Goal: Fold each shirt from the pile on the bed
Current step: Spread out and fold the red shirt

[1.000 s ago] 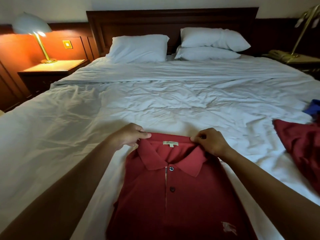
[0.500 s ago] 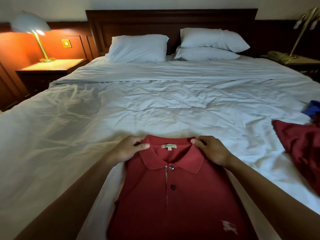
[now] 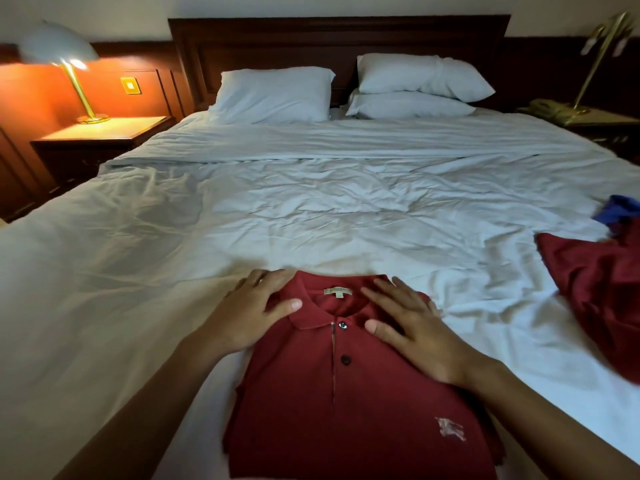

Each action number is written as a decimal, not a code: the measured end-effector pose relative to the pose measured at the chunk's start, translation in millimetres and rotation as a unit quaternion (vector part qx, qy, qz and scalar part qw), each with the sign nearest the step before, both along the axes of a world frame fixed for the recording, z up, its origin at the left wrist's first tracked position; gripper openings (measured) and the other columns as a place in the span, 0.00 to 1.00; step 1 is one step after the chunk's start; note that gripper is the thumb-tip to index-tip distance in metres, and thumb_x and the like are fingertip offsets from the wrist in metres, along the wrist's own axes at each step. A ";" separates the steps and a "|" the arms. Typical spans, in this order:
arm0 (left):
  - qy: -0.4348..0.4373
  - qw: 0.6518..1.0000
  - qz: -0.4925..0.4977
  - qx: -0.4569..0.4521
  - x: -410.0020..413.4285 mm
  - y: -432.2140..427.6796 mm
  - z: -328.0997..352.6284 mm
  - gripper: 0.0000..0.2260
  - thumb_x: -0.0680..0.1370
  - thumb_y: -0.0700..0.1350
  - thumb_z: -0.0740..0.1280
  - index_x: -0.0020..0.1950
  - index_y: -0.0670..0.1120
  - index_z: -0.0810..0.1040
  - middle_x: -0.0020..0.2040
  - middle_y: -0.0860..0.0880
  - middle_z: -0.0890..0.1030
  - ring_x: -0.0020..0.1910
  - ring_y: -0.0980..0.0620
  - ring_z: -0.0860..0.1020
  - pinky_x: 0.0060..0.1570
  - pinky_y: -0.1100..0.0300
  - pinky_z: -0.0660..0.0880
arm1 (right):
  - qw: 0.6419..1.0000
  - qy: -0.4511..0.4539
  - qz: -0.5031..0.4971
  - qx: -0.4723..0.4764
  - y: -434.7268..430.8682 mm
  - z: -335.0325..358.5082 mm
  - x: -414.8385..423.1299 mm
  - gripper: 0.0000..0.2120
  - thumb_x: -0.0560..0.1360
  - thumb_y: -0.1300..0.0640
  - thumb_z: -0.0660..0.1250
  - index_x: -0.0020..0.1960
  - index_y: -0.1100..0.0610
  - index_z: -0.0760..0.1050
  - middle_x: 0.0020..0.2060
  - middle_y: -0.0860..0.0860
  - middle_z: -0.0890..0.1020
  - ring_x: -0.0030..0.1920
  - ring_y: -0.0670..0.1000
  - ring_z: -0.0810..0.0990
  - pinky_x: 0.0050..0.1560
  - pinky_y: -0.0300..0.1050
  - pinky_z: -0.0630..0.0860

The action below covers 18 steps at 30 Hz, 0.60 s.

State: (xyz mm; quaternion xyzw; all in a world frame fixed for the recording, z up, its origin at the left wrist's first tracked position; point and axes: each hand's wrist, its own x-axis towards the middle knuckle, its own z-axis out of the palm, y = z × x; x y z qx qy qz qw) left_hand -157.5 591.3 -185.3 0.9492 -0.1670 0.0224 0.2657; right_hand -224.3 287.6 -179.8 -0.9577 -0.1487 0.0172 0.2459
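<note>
A red polo shirt (image 3: pixel 346 410) lies folded, collar away from me, on the white bed sheet (image 3: pixel 311 216) near the front edge. My left hand (image 3: pixel 249 313) rests flat on its left shoulder and collar, fingers spread. On the right collar and shoulder my right hand (image 3: pixel 412 323) lies flat in the same way. Neither hand grips the cloth. A second dark red shirt (image 3: pixel 595 289) lies crumpled at the right edge, with a blue garment (image 3: pixel 620 209) behind it.
Three white pillows (image 3: pixel 273 95) lean against the dark wooden headboard (image 3: pixel 339 39). A lit lamp (image 3: pixel 65 64) stands on the left nightstand (image 3: pixel 100 133). Another lamp and a telephone (image 3: pixel 550 107) sit on the right nightstand.
Both hands let go of the collar corners they were pinching and now lie flat and open on the shirt's shoulders. The shirt has settled a little nearer to me.
</note>
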 end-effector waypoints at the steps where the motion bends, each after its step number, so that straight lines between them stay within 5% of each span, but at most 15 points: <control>1: 0.021 0.999 0.038 -0.020 -0.9 4.7 -3.2 0.29 0.76 0.67 0.65 0.71 0.51 0.73 0.65 0.51 0.74 0.65 0.52 0.73 0.66 0.51 0.70 | 1.000 0.016 0.009 0.000 4.6 0.6 -8.2 0.34 0.72 0.25 0.46 0.77 0.32 0.53 0.78 0.36 0.49 0.76 0.37 0.36 0.77 0.55 0.43; 5: 0.099 0.989 0.086 -0.073 6.2 17.2 -9.7 0.24 0.71 0.64 0.69 0.41 0.42 0.81 0.37 0.46 0.81 0.38 0.52 0.78 0.44 0.52 0.72 | 0.998 0.029 0.059 0.025 32.5 14.7 -44.3 0.30 0.76 0.30 0.50 0.76 0.32 0.54 0.77 0.31 0.45 0.74 0.34 0.31 0.75 0.53 0.40; 9: 0.098 0.976 0.118 -0.156 10.7 10.8 -13.2 0.12 0.76 0.45 0.74 0.35 0.44 0.77 0.32 0.50 0.78 0.34 0.53 0.74 0.41 0.56 0.68 | 0.980 0.010 0.195 -0.033 66.3 17.6 -65.1 0.24 0.81 0.36 0.50 0.77 0.34 0.54 0.77 0.32 0.47 0.75 0.36 0.31 0.75 0.44 0.36; 12: 0.086 0.971 0.146 -0.168 15.4 11.7 -6.7 0.14 0.77 0.43 0.73 0.33 0.46 0.75 0.27 0.52 0.74 0.30 0.54 0.71 0.41 0.58 0.69 | 0.967 -0.012 0.244 -0.071 72.9 6.3 -66.0 0.23 0.83 0.38 0.48 0.77 0.36 0.57 0.78 0.35 0.51 0.76 0.37 0.36 0.78 0.48 0.38; 15: 0.164 0.969 0.120 -0.143 18.2 13.3 -3.2 0.19 0.74 0.52 0.76 0.31 0.45 0.74 0.27 0.53 0.73 0.29 0.56 0.71 0.36 0.59 0.66 | 0.966 -0.007 0.257 -0.034 68.4 5.7 -65.3 0.19 0.84 0.41 0.51 0.73 0.38 0.67 0.75 0.35 0.62 0.77 0.34 0.47 0.78 0.46 0.43; 18: 0.226 0.966 0.082 -0.095 20.4 10.7 1.0 0.18 0.72 0.52 0.78 0.33 0.44 0.73 0.32 0.49 0.70 0.34 0.54 0.68 0.36 0.60 0.62 | 0.968 -0.054 0.241 0.052 71.1 18.3 -61.2 0.15 0.84 0.47 0.55 0.64 0.46 0.77 0.64 0.39 0.77 0.67 0.37 0.70 0.72 0.45 0.61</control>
